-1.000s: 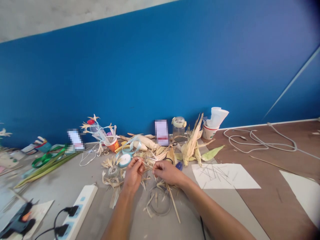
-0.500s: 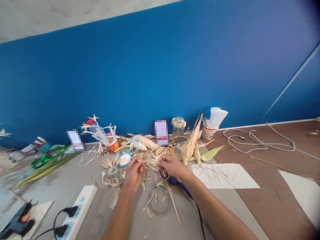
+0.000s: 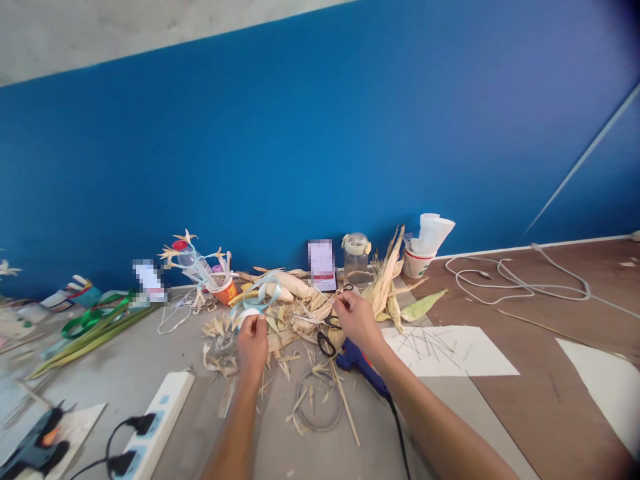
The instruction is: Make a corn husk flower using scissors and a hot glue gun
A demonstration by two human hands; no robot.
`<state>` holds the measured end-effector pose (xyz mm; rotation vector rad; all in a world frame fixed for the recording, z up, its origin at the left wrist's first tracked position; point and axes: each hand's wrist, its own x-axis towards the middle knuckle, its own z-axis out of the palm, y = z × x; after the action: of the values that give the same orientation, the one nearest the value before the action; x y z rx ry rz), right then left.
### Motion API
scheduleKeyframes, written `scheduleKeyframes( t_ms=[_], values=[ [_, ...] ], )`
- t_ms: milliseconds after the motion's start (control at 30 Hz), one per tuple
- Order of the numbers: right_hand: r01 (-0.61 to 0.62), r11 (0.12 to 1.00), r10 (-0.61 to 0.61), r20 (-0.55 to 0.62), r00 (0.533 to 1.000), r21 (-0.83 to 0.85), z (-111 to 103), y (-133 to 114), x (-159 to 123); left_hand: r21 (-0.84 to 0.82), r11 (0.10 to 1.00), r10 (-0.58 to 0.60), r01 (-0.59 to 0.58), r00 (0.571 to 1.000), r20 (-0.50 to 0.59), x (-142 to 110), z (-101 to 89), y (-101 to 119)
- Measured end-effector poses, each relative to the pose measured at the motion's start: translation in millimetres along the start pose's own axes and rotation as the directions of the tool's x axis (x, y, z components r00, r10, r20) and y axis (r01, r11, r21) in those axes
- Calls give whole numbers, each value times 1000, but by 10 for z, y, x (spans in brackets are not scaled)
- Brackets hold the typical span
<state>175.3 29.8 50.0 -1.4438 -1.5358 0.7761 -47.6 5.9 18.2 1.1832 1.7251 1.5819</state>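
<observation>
My left hand (image 3: pixel 253 343) is closed in a pinch just in front of the roll of light blue ribbon (image 3: pixel 250 313); whatever lies between its fingertips is hidden. My right hand (image 3: pixel 356 317) is also closed, fingertips pinched over the far right of the dried corn husks (image 3: pixel 290 287). A small pale bit shows at those fingertips, too small to name. Between the hands, scissors (image 3: pixel 326 341) with black handles lie on the husk scraps, blades pointing left. A blue glue gun (image 3: pixel 353 357) rests below my right wrist, its cord running toward me.
A wire coil (image 3: pixel 320 401) lies in front. White paper (image 3: pixel 450 350) with thin wires is at right. Behind stand a phone (image 3: pixel 323 265), a clear jar (image 3: pixel 357 257) and paper cups (image 3: pixel 419 263). At left are a power strip (image 3: pixel 159 423) and a black glue gun (image 3: pixel 37 440).
My hands have moved apart, the left going left and the right going right and away from me. The scissors, partly covered by my right hand before, now lie uncovered, as does the blue glue gun.
</observation>
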Motion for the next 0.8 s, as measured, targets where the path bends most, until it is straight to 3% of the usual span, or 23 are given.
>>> scheduleKeyframes(
  t_ms=[67,133,233,333,433,567,667,800],
  values=[
    [14,997,-14,2,1000,-71,6,-7,-15,312,949,51,-44,999,-15,35,-25,-47],
    [32,994,-31,4,999,-107,16,-11,-30,514,856,50,-55,998,23,47,-25,-82],
    [48,984,-48,0,999,-173,30,-1,-41,633,770,-13,-74,991,132,28,2,-110],
    [73,966,-72,11,997,-248,44,17,-47,649,748,-16,-140,973,229,-3,33,-109],
    [104,944,-108,7,994,-313,59,19,-61,530,826,72,-193,968,240,-31,63,-72],
    [184,932,-218,-78,973,-313,88,-26,-95,194,974,75,-114,978,194,-85,135,27],
    [204,977,-202,45,978,-65,140,-91,-148,-105,992,87,-66,975,205,-150,212,103],
    [108,970,-159,238,958,216,257,-170,-247,-289,956,38,58,948,315,-254,292,163]
  ],
)
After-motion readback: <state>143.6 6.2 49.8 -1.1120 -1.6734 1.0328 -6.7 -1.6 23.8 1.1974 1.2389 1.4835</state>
